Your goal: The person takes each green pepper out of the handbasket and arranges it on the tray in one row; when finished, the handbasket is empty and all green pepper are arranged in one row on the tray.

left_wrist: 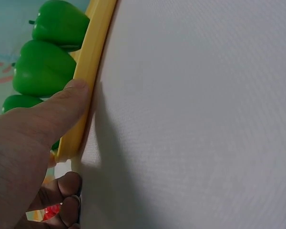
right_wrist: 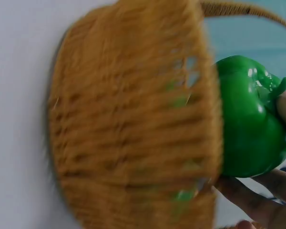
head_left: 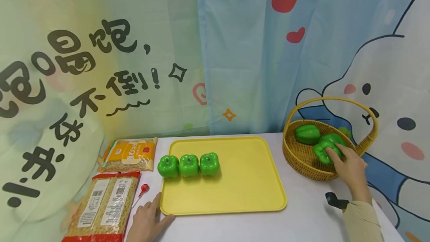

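Observation:
My right hand (head_left: 352, 173) grips a green bell pepper (right_wrist: 245, 119) at the rim of a wicker basket (head_left: 300, 165), at the right. Two more bell peppers lie inside: one (head_left: 307, 134) at the left, the other (head_left: 333, 138) partly hidden behind the held pepper. Three green bell peppers (head_left: 189, 166) stand side by side along the left part of a yellow tray (head_left: 248, 186). At the tray's near left corner rests my left hand (head_left: 144, 221); in the left wrist view its thumb (left_wrist: 69, 102) lies on the tray's rim and no object is held.
Left of the tray lie an orange food packet (head_left: 129, 155) and a larger red-edged packet (head_left: 100, 206). A red lollipop (head_left: 144, 188) sits between packet and tray. The basket's tall handle (head_left: 330, 99) arches over it. A printed curtain (head_left: 231, 55) hangs behind the white table (head_left: 262, 227).

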Tool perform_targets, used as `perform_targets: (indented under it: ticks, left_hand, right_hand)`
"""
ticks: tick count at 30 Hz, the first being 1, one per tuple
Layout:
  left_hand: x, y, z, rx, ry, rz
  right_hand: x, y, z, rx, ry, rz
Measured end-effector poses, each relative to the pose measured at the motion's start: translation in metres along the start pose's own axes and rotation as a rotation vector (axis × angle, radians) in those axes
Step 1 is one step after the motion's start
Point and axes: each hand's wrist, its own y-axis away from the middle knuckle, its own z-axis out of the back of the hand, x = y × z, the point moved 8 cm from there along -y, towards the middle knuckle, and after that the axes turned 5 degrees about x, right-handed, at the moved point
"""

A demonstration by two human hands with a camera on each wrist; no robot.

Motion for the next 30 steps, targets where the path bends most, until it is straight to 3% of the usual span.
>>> perform_targets:
  ticks: [6, 9, 21, 24, 30]
  left_hand:
    - [0.001, 0.0, 0.001, -0.007, 0.014, 0.01]
    - [0.0, 0.0, 0.001, -0.006, 0.019, 0.01]
    - [0.0, 0.0, 0.0, -0.013, 0.025, 0.0]
    - [0.0, 0.0, 0.001, -0.007, 0.028, 0.006]
    - [0.0, 0.0, 0.0, 0.006, 0.037, 0.017]
  right_hand:
    - [0.042, 0.001, 0.001, -0.021, -0.056, 0.043]
    - [0.064, 0.003, -0.004, -0.023, -0.094, 0.11]
    - [0.131, 0.012, -0.055, 0.057, -0.176, 0.318]
    - [0.143, 0.012, -0.07, 0.096, -0.173, 0.334]
    - [0.17, 0.016, -0.102, 0.252, -0.172, 0.375]
